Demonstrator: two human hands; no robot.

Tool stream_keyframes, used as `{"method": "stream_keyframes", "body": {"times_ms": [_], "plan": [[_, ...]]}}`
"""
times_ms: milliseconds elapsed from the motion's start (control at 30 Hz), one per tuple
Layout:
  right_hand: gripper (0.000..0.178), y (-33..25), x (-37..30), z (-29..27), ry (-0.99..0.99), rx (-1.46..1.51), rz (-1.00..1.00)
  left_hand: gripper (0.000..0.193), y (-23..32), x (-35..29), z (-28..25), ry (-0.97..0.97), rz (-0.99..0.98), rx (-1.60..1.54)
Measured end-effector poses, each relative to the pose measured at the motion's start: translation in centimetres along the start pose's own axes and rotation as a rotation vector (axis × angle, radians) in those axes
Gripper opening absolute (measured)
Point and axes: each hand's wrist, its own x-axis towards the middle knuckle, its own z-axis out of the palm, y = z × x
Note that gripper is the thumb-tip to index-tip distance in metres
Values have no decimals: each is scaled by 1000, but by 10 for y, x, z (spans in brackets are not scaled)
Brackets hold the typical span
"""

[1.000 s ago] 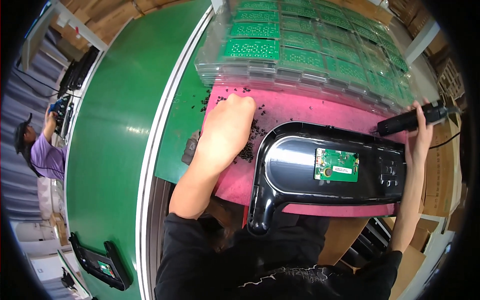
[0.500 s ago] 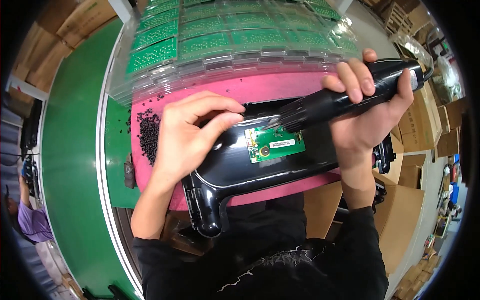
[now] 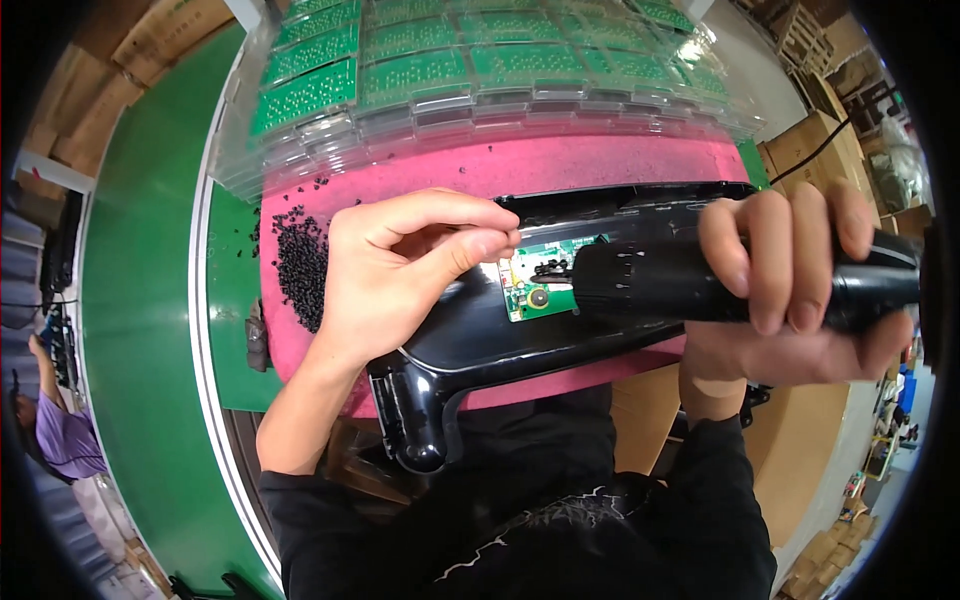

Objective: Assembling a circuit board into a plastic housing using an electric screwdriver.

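- A black electric screwdriver (image 3: 700,285) is being gripped by the right hand (image 3: 800,290), fingers wrapped fully around its barrel.
- Its long axis is lying nearly level, with the tip pointing left at the green circuit board (image 3: 540,285).
- The board is being seated in a black plastic housing (image 3: 500,340) on a pink mat (image 3: 560,165).
- The left hand (image 3: 400,270) is being held pinched, thumb to fingertips, beside the board; what it is holding cannot be told.
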Motion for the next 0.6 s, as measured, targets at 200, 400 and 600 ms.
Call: {"method": "stream_keyframes", "body": {"times_ms": [200,400,600], "plan": [[42,3,-2,4,14,-36,-153,22,1,-4,6,-65,-95,-4],[43,9,-2,5,-54,-83,-146,26,3,-4,4,-50,-132,3],[44,16,-3,2,-161,-133,-187,31,1,-2,8,-48,-101,100]]}}
